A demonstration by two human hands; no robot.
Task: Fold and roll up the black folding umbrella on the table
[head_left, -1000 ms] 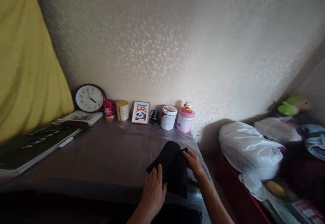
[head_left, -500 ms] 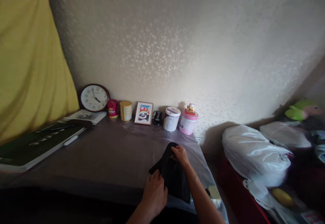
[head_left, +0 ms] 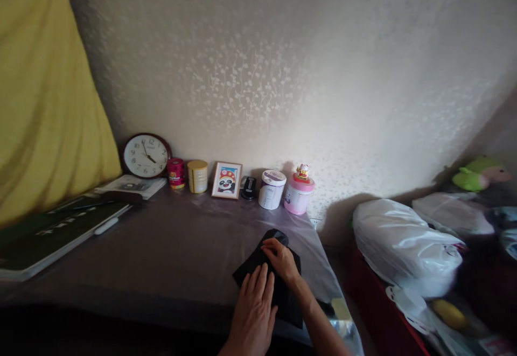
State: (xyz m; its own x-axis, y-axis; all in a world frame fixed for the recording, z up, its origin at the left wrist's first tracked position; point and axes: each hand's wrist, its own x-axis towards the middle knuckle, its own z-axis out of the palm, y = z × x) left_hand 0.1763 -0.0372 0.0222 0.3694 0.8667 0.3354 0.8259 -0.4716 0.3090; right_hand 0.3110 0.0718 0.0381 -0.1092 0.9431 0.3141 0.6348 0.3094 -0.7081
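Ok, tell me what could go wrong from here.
The black cloth lies near the front edge of the table, so it might slip off if dragged. The left hand is laid on it beside the right hand, so the cloth could bunch up between them. The figurine perched on the pink-lidded tub might topple if the table is jolted.

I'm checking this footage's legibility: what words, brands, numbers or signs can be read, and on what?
"12", "2", "5", "6", "7", "8", "9", "10": clock; other numerals less clear.
Too small: finer print on the clock, red tin, framed picture, white tub and pink tub.
Too blurred: white characters on the green book, red-printed packet at bottom right.
No text visible on the black cloth.
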